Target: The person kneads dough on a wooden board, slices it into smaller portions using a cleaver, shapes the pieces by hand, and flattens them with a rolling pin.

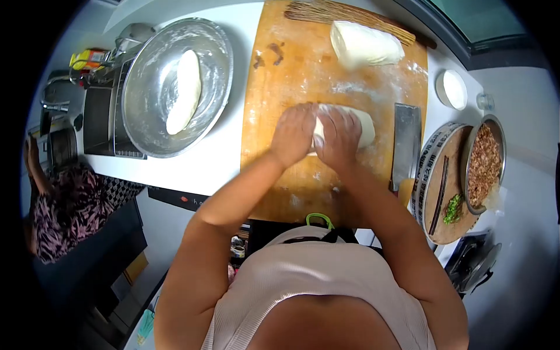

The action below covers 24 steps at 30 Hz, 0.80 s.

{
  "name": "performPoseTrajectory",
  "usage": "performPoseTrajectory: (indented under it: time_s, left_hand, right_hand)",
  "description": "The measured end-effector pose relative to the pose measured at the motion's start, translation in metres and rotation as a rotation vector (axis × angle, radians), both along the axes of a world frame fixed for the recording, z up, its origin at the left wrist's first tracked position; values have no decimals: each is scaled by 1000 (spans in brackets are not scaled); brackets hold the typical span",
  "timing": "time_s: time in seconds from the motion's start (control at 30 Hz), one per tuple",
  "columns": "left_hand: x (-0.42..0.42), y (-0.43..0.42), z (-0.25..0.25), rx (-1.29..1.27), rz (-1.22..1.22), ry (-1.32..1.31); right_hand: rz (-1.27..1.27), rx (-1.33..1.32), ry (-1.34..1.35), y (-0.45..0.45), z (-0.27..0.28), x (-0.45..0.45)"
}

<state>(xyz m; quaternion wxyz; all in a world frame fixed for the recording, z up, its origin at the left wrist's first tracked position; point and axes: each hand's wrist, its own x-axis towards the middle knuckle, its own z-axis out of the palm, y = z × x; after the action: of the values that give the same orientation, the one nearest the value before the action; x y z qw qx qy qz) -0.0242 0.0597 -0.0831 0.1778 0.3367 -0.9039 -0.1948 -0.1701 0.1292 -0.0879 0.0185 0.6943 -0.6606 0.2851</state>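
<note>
My left hand (294, 133) and my right hand (339, 135) lie side by side on a pale lump of dough (366, 126), fingers curled over it and pressing it down. Most of the dough is hidden under them; its right end shows past my right hand. Beneath it is a wooden board (274, 192) dusted with flour. A cleaver (406, 140) lies on the board to the right of my right hand. Left of the board, a large metal bowl (153, 125) holds a long strip of dough (186, 93).
A straw whisk (321, 13) and a white rolled bag or bundle (366, 45) lie at the board's far edge. On the right are a small white bowl (451, 90), a round chopping board (440, 186) with chopsticks (438, 195) and chopped greens (452, 209), and a bowl of mince (484, 160). Another person (70, 204) stands at left.
</note>
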Motion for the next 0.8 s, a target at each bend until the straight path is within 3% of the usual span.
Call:
performPoseTrajectory:
  time_s: [0.2, 0.27, 0.33, 0.4, 0.47, 0.63, 0.8]
  left_hand:
    - [-22, -69, 6, 54, -70, -167]
    - [-24, -68, 26, 30, -122, -235]
    - [-21, -44, 32, -80, -111, -242]
    - [-7, -10, -12, -444, -107, -227]
    - [11, 29, -1, -314, -126, -143]
    - [48, 93, -17, -119, -193, -147]
    - [69, 116, 34, 25, -284, -98]
  right_hand:
    - [-93, 97, 21, -63, 15, -17]
    - [-132, 311, -59, -88, 24, -28]
    - [-67, 446, -47, -85, 44, -34]
    - [92, 485, 54, -78, 71, -42]
    - [74, 675, 48, -58, 34, -35]
    - [138, 116, 65, 26, 26, -7]
    - [146, 109, 29, 87, 42, 9]
